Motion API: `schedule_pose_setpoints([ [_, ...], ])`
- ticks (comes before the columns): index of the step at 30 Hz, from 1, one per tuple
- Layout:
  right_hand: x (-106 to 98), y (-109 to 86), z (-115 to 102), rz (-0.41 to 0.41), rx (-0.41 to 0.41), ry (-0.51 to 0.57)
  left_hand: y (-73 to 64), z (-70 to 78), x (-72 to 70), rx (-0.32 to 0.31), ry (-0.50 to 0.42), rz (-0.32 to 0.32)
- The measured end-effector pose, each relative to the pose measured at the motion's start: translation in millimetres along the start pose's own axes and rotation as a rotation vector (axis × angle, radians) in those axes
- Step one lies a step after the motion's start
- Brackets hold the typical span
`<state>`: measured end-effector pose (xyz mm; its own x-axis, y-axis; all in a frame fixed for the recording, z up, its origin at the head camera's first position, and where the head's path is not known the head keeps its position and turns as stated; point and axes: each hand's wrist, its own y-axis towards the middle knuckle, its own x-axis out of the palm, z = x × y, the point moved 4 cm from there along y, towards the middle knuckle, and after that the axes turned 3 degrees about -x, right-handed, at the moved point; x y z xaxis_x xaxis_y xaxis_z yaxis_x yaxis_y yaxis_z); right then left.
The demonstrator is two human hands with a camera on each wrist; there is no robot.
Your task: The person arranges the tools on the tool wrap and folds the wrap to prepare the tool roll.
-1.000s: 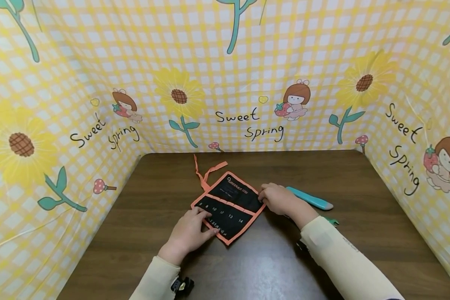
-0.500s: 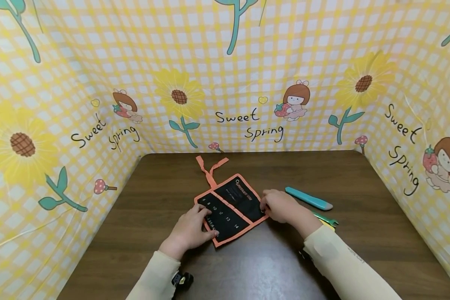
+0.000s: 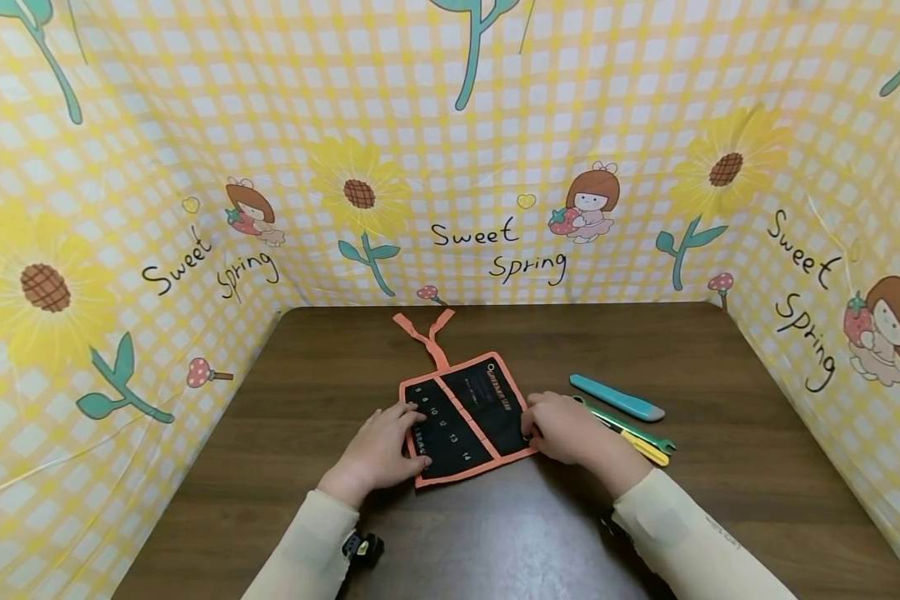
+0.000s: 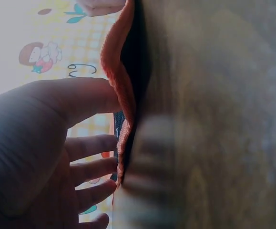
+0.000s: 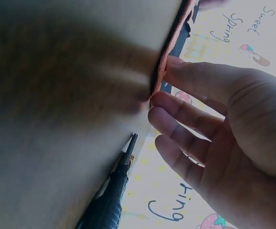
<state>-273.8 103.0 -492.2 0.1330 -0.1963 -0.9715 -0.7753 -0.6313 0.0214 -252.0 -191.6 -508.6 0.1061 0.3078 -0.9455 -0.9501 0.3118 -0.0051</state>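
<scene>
Lying at an angle on the wood-grain table [image 3: 270, 450], the black tool pouch [image 3: 450, 417] with orange trim and printed numbers sits between the two hands. Its left border is under the left hand [image 3: 375, 450], whose thumb and fingers are spread, fairly straight, and rest their tips on it. At the opposite border, the right hand [image 3: 566, 427] pinches the trim between thumb and forefinger, near the near right corner; its other fingers are slightly bent beside the edge. Orange ties [image 3: 429, 340] run back from the pouch's far side. Right of the right hand, close together, lie a green open-ended wrench [image 3: 643, 432], a yellow-and-black screwdriver [image 3: 648, 450] and, slightly farther back, a turquoise grey-tipped tool [image 3: 617, 398]. Behind hangs a yellow-and-white checked cloth [image 3: 450, 142] printed with sunflowers and "Sweet Spring"
</scene>
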Motion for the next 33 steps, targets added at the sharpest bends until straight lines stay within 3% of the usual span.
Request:
schedule_pose_setpoints([
  [9,-9.2,7.0,6.3,-0.026,0.013,0.023,-5.2,4.0,5.1,0.007,-0.099,0.021],
  [15,-3.3,15.3,17.2,-0.096,0.000,0.022,-8.3,10.1,7.5,0.031,-0.087,0.018],
  [21,-1.8,11.3,11.9,-0.175,-0.005,0.078,-8.7,11.1,10.1,0.071,-0.086,0.007],
  [33,2.8,-9.8,1.0,-0.139,-0.021,0.092,-9.4,5.8,14.9,0.120,-0.136,-0.017],
])
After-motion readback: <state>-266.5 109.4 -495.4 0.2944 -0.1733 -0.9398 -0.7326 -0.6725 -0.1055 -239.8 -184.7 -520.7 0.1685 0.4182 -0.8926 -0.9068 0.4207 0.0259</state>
